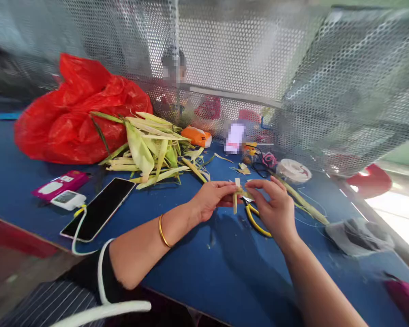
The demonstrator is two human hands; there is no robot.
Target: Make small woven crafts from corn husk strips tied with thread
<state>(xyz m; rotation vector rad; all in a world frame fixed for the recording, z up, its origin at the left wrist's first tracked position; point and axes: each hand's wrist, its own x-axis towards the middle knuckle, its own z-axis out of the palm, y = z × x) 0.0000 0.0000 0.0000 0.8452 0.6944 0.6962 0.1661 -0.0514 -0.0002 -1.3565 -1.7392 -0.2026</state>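
My left hand (218, 196) pinches a small folded strip of corn husk (235, 202) between thumb and fingers, a little above the blue table. Close by on the right, my right hand (272, 202) has its thumb and forefinger brought together at the other side of the same husk piece; the exact grip is small and partly hidden. Under the right hand lies a pair of scissors with yellow handles (253, 223), its blades mostly covered by the hands. A heap of green and pale corn husks (157, 152) lies beyond my left hand.
A red plastic bag (85, 118) stands at the back left, by an orange tissue pack (197, 136). A black phone (100, 209) with a white cable lies left. A white tape roll (294, 171), long stalk (303, 202) and clear bag (359, 236) lie right. Perforated metal mesh (231, 54) borders the back.
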